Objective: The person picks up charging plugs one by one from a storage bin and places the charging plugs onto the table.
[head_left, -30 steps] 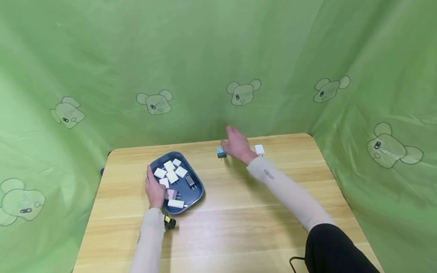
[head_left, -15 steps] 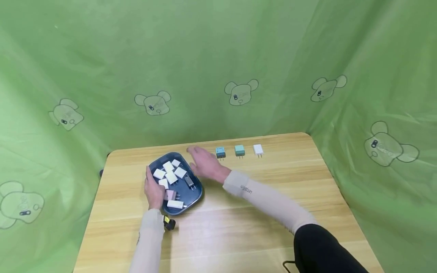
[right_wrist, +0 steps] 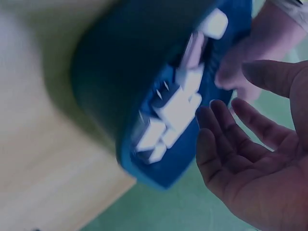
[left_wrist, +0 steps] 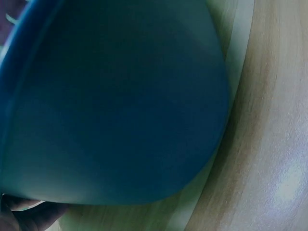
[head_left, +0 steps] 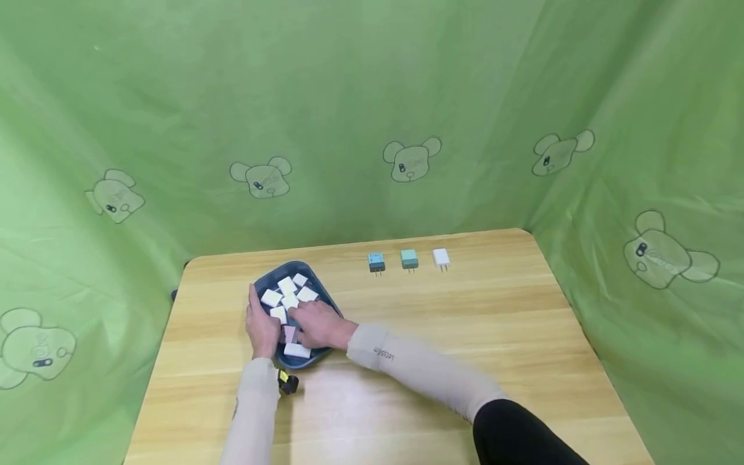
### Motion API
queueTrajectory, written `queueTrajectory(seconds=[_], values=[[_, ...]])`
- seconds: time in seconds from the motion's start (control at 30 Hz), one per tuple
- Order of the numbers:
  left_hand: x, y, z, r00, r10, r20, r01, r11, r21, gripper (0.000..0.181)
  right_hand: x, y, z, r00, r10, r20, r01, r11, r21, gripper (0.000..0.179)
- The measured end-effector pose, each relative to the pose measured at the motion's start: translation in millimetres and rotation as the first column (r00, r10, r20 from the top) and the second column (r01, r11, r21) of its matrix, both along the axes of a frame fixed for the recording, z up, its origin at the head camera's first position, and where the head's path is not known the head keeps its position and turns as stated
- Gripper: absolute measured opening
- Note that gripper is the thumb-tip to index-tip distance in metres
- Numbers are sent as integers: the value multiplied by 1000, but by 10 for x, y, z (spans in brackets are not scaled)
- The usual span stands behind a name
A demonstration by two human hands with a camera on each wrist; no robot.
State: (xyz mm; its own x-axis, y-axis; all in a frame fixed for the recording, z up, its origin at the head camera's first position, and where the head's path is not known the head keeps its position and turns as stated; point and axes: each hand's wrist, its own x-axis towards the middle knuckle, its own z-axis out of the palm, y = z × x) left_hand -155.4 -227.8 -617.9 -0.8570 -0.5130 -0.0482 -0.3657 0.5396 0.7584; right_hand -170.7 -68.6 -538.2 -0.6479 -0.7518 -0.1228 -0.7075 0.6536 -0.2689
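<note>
A dark blue rounded plastic bin (head_left: 278,270) sits on the left of the table, holding several white plug chargers (head_left: 287,285) and a pinkish one (head_left: 289,334). My left hand (head_left: 263,327) grips the bin's left side, its thumb over the rim. Over the bin's right half reaches my right hand (head_left: 318,323), its fingers among the chargers. The right wrist view shows that hand (right_wrist: 260,159) with fingers loosely bent and apart, nothing between them. The dark charger is hidden beneath it. In the left wrist view the bin's outer wall (left_wrist: 120,106) fills most of the frame.
Three chargers stand in a row near the table's back edge, prongs toward me: a blue one (head_left: 376,261), a green one (head_left: 409,258) and a white one (head_left: 441,257). A green curtain (head_left: 337,213) hangs behind the wooden table (head_left: 465,349).
My right hand has moved from the back row of chargers, left and down into the bin, uncovering the green charger. My left hand and the bin stay where they were.
</note>
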Motion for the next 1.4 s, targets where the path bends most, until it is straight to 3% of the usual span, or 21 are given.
queueTrajectory(seconds=[0.23, 0.37, 0.73, 0.9, 1.1, 1.27, 1.4], values=[[14, -20, 28, 1000, 10, -5, -10, 1000, -1, 107, 120, -75, -249, 991, 24, 133, -27, 1000, 15, 26], [31, -7, 27, 1000, 5, -12, -5, 1000, -1, 108, 179, -68, -359, 983, -6, 185, 6, 1000, -2, 29], [21, -5, 1, 1000, -7, -18, 7, 1000, -6, 109, 218, -63, -393, 961, -92, 260, 109, 993, -49, 31], [36, 8, 6, 1000, -1, -6, 1, 1000, 1, 112, 235, -51, -399, 956, -95, 277, 117, 991, -65, 33], [34, 26, 6, 1000, 4, -4, -4, 1000, 6, 111, 222, -36, -402, 958, -69, 279, 98, 991, -91, 36], [42, 30, 2, 1000, 0, -13, 0, 1000, 8, 108, 218, -17, -403, 945, -8, 328, 44, 994, -102, 60], [44, 10, 0, 1000, 2, -28, -1, 1000, 8, 106, 208, 0, -387, 958, 53, 280, -31, 996, -82, 59]])
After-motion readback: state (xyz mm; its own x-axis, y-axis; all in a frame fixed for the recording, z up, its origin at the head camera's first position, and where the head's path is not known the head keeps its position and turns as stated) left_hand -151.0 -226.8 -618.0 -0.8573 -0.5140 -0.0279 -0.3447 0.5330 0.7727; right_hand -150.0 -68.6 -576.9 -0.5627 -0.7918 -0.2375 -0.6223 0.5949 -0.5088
